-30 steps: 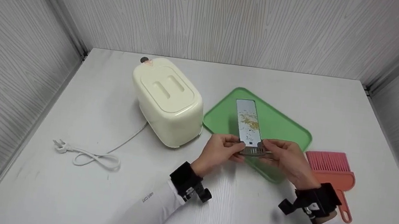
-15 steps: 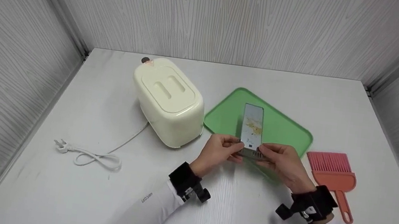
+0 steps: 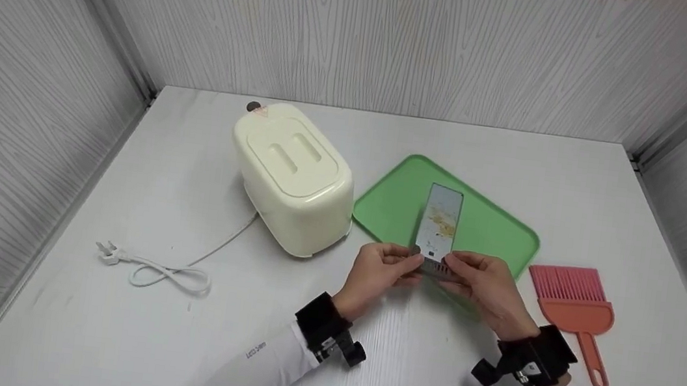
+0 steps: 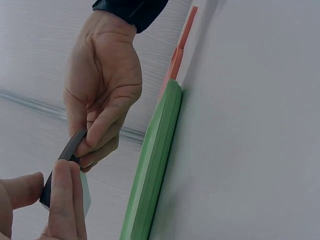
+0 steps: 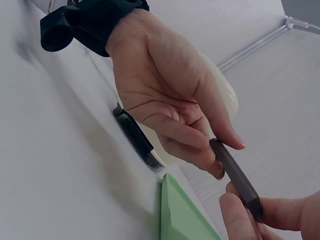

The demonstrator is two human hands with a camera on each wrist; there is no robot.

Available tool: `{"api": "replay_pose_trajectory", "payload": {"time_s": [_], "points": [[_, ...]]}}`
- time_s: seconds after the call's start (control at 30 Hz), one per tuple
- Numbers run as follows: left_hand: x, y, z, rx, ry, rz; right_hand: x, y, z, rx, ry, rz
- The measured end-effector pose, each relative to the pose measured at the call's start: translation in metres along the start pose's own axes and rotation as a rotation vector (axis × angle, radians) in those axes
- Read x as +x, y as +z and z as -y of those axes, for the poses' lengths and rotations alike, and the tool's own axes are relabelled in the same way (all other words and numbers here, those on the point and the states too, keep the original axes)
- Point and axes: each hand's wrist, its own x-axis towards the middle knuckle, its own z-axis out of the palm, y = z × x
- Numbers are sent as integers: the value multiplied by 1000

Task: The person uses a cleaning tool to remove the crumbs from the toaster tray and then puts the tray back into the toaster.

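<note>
In the head view, both hands hold a narrow toaster crumb tray (image 3: 445, 207) above the green tray (image 3: 496, 228). Yellow-brown crumbs (image 3: 441, 223) lie on its pale, flat surface. My left hand (image 3: 375, 274) pinches the left corner of its slotted grey handle (image 3: 438, 268), thumb on top. At the right corner, my right hand (image 3: 492, 293) pinches the same handle between thumb and fingers. Both wrist views show the dark handle edge (image 5: 235, 172) gripped from either end. A cream toaster (image 3: 296, 180) stands to the left of the green tray.
A white cord with a tied loop and plug (image 3: 110, 254) lies at the left of the table. Right of the green tray are a pink-bristled brush (image 3: 568, 283) and an orange dustpan (image 3: 578, 313), stacked together. Grey wood-grain panels (image 3: 395, 35) enclose the back and sides.
The crumb tray's far end has swung to the right, and both hands have come slightly nearer the person. Their hold on the handle stays. Toaster and green tray have kept their places.
</note>
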Motion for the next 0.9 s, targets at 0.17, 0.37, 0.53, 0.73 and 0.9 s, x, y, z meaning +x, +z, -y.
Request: {"api": "replay_pose_trajectory", "payload": {"time_s": [0.17,0.37,0.53,0.73,0.9], "points": [[1,1,1,23,7,-29,-1,2,-2,-2,17,-14],[2,-1,-5,16,1,-38,-3,1,0,-16,7,2],[3,-2,-8,-11,-8,-40,-6,-9,7,-57,-31,10],[3,-3,-9,-35,-9,-40,-17,-29,16,-137,-113,-37],[2,-4,-11,-27,-6,-33,-24,-48,19,-187,-130,-75]]}}
